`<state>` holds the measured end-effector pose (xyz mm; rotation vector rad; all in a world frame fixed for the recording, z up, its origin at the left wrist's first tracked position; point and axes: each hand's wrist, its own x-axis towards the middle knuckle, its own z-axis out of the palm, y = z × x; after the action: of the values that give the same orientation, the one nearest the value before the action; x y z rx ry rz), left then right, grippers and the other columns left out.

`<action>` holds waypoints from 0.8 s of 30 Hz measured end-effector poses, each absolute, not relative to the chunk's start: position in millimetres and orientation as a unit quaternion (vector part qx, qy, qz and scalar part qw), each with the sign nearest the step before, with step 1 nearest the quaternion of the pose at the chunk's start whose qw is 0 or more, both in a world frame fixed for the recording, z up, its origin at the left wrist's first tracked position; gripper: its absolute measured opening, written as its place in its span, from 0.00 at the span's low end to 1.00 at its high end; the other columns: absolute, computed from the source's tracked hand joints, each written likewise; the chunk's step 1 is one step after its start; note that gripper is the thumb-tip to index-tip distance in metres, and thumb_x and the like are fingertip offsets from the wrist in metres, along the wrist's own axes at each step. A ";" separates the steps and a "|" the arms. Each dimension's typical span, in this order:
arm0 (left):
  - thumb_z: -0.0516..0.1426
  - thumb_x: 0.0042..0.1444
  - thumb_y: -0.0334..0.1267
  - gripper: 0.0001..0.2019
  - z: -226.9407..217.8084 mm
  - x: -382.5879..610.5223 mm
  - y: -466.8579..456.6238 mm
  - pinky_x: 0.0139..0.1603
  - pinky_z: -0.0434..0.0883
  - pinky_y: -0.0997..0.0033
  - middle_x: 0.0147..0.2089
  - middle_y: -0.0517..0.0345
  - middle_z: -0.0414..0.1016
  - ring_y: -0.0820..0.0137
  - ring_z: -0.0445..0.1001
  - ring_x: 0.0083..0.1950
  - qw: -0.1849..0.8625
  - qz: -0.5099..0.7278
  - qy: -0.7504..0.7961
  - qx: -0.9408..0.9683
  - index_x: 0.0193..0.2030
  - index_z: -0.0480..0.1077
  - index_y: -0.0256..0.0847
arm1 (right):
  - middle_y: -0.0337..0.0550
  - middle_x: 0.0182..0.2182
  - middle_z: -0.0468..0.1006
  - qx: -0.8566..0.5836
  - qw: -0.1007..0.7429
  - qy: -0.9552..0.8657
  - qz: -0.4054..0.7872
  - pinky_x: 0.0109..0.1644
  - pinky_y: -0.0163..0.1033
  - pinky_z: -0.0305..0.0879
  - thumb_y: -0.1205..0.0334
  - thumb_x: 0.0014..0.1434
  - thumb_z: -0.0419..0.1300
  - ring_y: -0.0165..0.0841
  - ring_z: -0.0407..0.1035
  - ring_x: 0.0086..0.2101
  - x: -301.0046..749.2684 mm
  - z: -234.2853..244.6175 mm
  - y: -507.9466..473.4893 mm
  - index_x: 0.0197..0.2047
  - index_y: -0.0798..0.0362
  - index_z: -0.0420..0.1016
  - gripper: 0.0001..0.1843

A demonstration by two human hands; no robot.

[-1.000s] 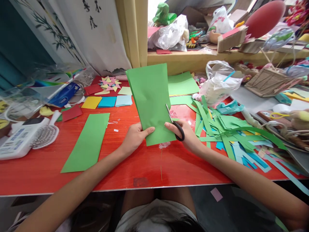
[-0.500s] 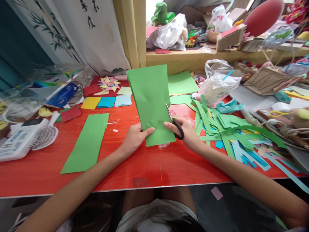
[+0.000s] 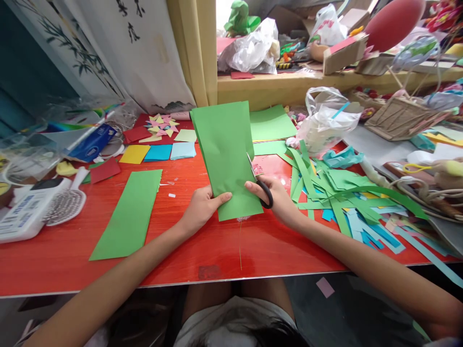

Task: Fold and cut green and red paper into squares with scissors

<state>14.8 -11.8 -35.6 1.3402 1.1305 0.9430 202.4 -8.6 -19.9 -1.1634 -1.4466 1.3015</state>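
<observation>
A folded or layered sheet of green paper (image 3: pixel 226 149) stands tilted up above the red table. My left hand (image 3: pixel 204 205) grips its lower left edge, thumb on the near face and fingers hidden behind. Black-handled scissors (image 3: pixel 266 193) are in my right hand (image 3: pixel 280 200), their blades pointing up along the paper's right edge. My right thumb also presses on the paper's face near that edge. Another green paper piece (image 3: pixel 128 214) lies flat to the left. Right of my right hand spreads a heap of green and blue paper strips (image 3: pixel 336 193).
Yellow, blue and pale squares (image 3: pixel 157 153) lie behind my left hand, near a pile of folded paper stars (image 3: pixel 162 125). A hairbrush (image 3: pixel 68 202) and white bottle (image 3: pixel 32 209) sit far left. More green sheets (image 3: pixel 273 123) and a plastic bag (image 3: pixel 327 120) are behind.
The upper edge of the green paper has dipped slightly. Both hands keep nearly the same place and grip, and the scissors stay at the right edge.
</observation>
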 end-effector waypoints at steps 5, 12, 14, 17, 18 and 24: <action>0.61 0.48 0.49 0.19 -36.4 16.4 -13.6 0.42 0.74 0.63 0.43 0.51 0.79 0.62 0.76 0.43 0.551 0.392 0.473 0.565 0.41 0.73 0.37 | 0.33 0.22 0.56 -0.451 0.425 -0.574 0.535 0.24 0.34 0.49 0.41 0.49 0.62 0.25 0.52 0.22 203.9 -21.4 -7.6 0.26 0.52 0.59 0.24; 0.61 0.49 0.48 0.19 -37.2 17.4 -13.4 0.43 0.73 0.63 0.43 0.50 0.78 0.62 0.76 0.43 0.560 0.390 0.470 0.560 0.41 0.73 0.36 | 0.33 0.21 0.53 -0.468 0.424 -0.587 0.507 0.23 0.34 0.46 0.42 0.49 0.62 0.24 0.49 0.22 203.6 -21.3 -7.6 0.24 0.52 0.57 0.25; 0.62 0.48 0.48 0.19 -36.6 18.5 -14.6 0.43 0.73 0.63 0.43 0.50 0.79 0.61 0.76 0.43 0.569 0.385 0.469 0.555 0.41 0.73 0.36 | 0.32 0.21 0.52 -0.464 0.432 -0.586 0.504 0.23 0.34 0.46 0.42 0.50 0.62 0.24 0.48 0.22 203.4 -20.9 -7.1 0.24 0.52 0.56 0.25; 0.63 0.47 0.47 0.18 -34.7 19.6 -15.9 0.43 0.74 0.63 0.43 0.51 0.79 0.62 0.76 0.43 0.592 0.392 0.456 0.537 0.41 0.73 0.36 | 0.32 0.20 0.51 -0.470 0.435 -0.592 0.490 0.23 0.33 0.45 0.42 0.50 0.62 0.23 0.47 0.21 204.5 -19.3 -5.2 0.22 0.51 0.54 0.26; 0.63 0.47 0.46 0.18 -34.0 19.3 -15.3 0.43 0.74 0.64 0.42 0.51 0.79 0.62 0.77 0.43 0.601 0.401 0.450 0.526 0.41 0.73 0.36 | 0.31 0.20 0.51 -0.474 0.425 -0.593 0.494 0.22 0.33 0.45 0.42 0.50 0.61 0.23 0.48 0.21 205.8 -18.1 -4.0 0.22 0.51 0.54 0.25; 0.65 0.44 0.44 0.18 -31.1 7.5 0.6 0.45 0.73 0.63 0.40 0.50 0.79 0.63 0.77 0.41 0.574 0.490 0.456 0.471 0.39 0.74 0.34 | 0.38 0.21 0.68 -0.430 0.226 -0.715 0.503 0.26 0.35 0.53 0.49 0.55 0.59 0.27 0.62 0.23 232.7 -0.2 11.6 0.25 0.54 0.67 0.17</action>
<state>7.5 0.6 -31.1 1.1046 1.0683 1.1481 232.7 11.6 -0.2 -1.1843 -1.9718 1.3857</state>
